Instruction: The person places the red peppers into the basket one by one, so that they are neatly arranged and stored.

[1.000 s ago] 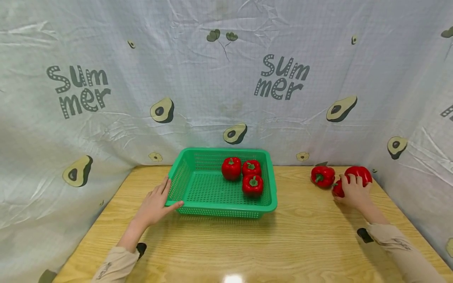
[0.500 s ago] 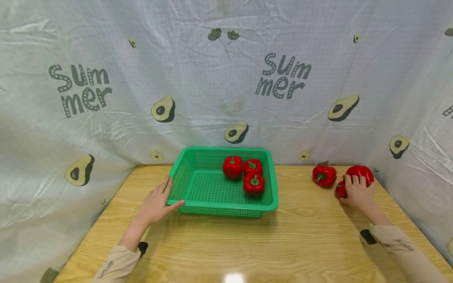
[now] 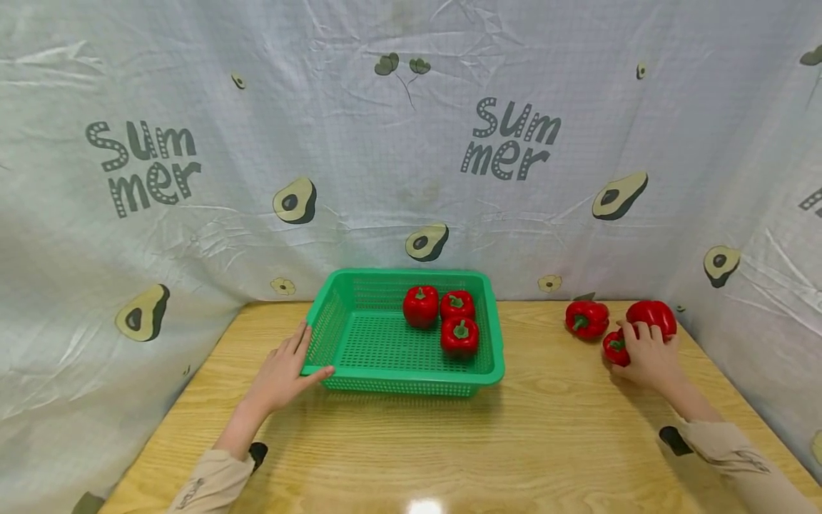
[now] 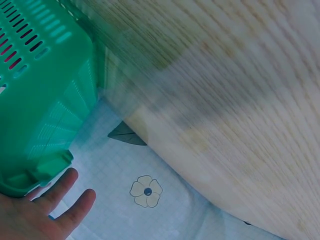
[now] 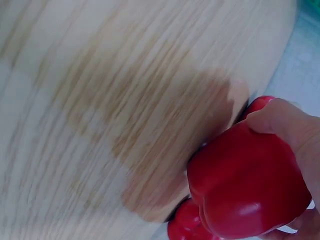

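Note:
My right hand [image 3: 650,358] grips a red bell pepper [image 3: 614,348] at the right side of the table. In the right wrist view the thumb lies over the bell pepper's [image 5: 245,175] upper side, and the other fingers are mostly hidden beyond it. A larger red pepper [image 3: 653,314] lies just behind this hand, and another red pepper [image 3: 586,320] sits to its left. On the left, my left hand [image 3: 280,371] rests at the near left corner of a green plastic basket [image 3: 398,374], fingers extended along the outer side and thumb over the front rim.
Three red peppers, one of them at the front [image 3: 459,338], stand in the right half of the basket. A pale printed cloth [image 3: 359,143] hangs behind and along both sides of the wooden table [image 3: 449,442].
My right hand has shifted slightly nearer and to the right. The pepper in it has turned, so its green stem now faces forward. My left hand and the basket stay put.

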`<state>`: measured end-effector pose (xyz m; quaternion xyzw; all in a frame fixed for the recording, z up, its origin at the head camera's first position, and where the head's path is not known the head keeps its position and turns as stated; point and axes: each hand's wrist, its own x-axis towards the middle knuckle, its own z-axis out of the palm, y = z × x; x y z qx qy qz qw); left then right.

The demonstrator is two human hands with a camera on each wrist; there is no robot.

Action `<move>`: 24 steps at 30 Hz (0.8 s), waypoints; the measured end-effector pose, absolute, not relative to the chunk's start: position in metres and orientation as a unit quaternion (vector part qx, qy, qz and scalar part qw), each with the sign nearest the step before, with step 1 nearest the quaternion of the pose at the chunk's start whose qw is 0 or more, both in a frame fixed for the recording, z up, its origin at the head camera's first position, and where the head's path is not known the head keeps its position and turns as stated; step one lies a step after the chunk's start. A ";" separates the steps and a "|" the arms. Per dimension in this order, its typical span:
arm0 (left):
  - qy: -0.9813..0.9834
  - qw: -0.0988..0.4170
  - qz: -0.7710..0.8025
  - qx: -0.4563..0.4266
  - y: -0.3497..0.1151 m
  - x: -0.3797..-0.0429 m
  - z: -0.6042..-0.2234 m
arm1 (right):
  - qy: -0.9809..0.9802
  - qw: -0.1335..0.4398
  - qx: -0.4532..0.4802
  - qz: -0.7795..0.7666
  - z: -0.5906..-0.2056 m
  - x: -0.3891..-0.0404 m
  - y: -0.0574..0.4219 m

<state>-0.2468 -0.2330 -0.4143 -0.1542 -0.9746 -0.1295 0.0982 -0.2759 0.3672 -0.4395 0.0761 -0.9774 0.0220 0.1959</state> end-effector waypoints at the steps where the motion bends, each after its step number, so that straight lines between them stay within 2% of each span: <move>1: -0.975 0.098 -0.130 -0.154 -0.233 -0.246 -0.414 | -0.976 0.201 0.078 0.023 -0.439 -0.275 0.365; 24: -0.976 0.091 -0.133 -0.149 -0.232 -0.246 -0.413 | -0.953 0.240 0.186 0.021 -0.426 -0.271 0.306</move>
